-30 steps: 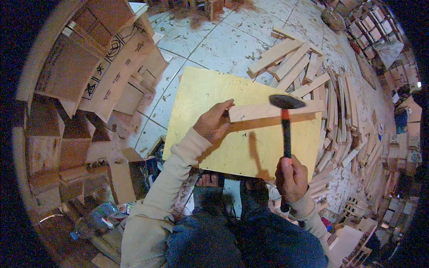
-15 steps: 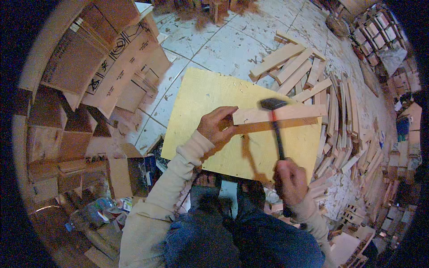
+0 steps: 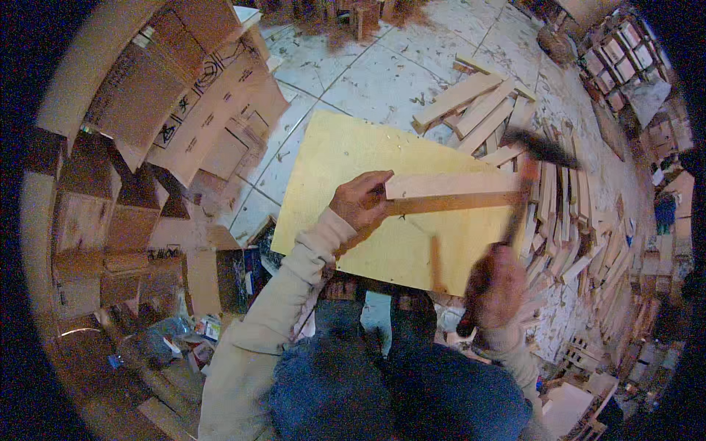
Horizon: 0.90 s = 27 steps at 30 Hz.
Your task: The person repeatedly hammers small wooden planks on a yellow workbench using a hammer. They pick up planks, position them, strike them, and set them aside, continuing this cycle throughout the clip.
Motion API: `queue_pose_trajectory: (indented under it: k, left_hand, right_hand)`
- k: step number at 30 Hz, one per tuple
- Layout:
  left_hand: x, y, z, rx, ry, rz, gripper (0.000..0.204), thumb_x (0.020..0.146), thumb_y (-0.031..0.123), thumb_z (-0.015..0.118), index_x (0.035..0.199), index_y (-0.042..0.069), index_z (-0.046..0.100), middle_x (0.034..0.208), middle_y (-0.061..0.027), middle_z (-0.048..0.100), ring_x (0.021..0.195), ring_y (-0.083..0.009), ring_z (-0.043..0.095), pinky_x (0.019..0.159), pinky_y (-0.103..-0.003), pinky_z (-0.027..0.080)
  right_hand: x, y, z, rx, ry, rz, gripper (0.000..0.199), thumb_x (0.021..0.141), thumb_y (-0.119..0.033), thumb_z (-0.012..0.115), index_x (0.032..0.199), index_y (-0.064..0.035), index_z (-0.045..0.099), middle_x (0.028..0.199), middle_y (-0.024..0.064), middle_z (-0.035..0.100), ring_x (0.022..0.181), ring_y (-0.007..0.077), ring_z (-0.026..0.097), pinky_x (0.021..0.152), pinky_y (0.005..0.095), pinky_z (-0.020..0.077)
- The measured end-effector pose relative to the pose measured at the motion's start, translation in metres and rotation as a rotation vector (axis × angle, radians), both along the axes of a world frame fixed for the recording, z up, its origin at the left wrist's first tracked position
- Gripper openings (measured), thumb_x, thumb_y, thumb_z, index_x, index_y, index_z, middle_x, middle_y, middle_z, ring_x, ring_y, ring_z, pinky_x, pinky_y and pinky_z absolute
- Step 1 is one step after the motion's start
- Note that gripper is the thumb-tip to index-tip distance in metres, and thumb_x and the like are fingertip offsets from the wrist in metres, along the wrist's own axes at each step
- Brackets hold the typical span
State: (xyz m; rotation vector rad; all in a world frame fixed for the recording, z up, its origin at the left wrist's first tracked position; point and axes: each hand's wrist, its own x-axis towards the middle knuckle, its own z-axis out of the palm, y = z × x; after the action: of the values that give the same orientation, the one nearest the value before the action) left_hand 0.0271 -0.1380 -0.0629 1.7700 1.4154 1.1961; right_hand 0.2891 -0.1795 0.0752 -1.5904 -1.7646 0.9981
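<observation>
My left hand (image 3: 360,200) grips the left end of a pale wooden strip (image 3: 448,185), thumb and fingers on either side of it. The strip lies across a yellow board (image 3: 346,246), its right end close to the hammer. In my right hand (image 3: 500,288) is a hammer (image 3: 516,213), with a dark head and dark handle. Its head, smeared by motion, is to the right of and above the strip's right end, over the wood pile. A shadow of the hammer falls on the lower part of the board.
Many loose wooden strips (image 3: 482,125) lie heaped on the tiled floor (image 3: 401,66) to the right of the board. Large cardboard boxes (image 3: 213,110) stand on the left. Plastic bags and small litter (image 3: 176,336) lie at the lower left. Crates (image 3: 618,55) stand at the far right.
The hammer has swung to the right, from over the strip's middle to beyond its right end. My right hand has shifted right with it. My left hand still holds the strip.
</observation>
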Motion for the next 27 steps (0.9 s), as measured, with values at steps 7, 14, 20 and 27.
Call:
queue_pose_trajectory:
  k: [7,14,20,27]
  left_hand:
    - [-0.001,-0.002,-0.006,0.108,0.074,-0.024,0.052,0.075,0.007,0.070,0.124,0.001,0.054,0.115,-0.0178,0.062,0.097,-0.0287,0.065,0.084,-0.035,0.054]
    - [0.002,0.004,-0.023,0.093,-0.043,-0.011,0.065,0.073,0.012,0.075,0.131,0.002,0.048,0.123,-0.0197,0.057,0.105,-0.0310,0.062,0.088,-0.037,0.052]
    - [0.018,0.014,0.006,0.178,0.085,0.010,0.061,0.068,0.018,0.081,0.122,0.006,0.055,0.126,-0.0177,0.057,0.114,-0.0349,0.056,0.099,-0.042,0.045]
    - [0.092,0.007,0.103,0.263,-0.235,-0.139,0.062,0.068,0.018,0.084,0.122,0.005,0.055,0.120,-0.0132,0.064,0.084,-0.0192,0.069,0.067,-0.028,0.056]
  right_hand:
    - [-0.018,-0.006,-0.041,0.168,0.107,0.288,0.027,0.093,-0.029,0.055,0.080,-0.0055,0.054,0.060,0.0132,0.058,0.051,0.0337,0.057,0.045,0.0450,0.0430]
    - [0.060,-0.062,-0.137,0.069,-0.491,0.043,0.035,0.096,-0.032,0.053,0.079,-0.0019,0.055,0.057,0.0161,0.057,0.047,0.0353,0.056,0.045,0.0435,0.0421]
    - [0.095,-0.070,-0.110,-0.013,-0.531,-0.209,0.031,0.091,-0.032,0.060,0.088,-0.0016,0.058,0.068,0.0177,0.061,0.060,0.0361,0.061,0.055,0.0447,0.0482]
    - [0.090,-0.019,-0.095,0.612,-0.585,-0.170,0.066,0.081,-0.033,0.070,0.131,0.0016,0.042,0.129,0.0272,0.048,0.119,0.0445,0.047,0.100,0.0503,0.0385]
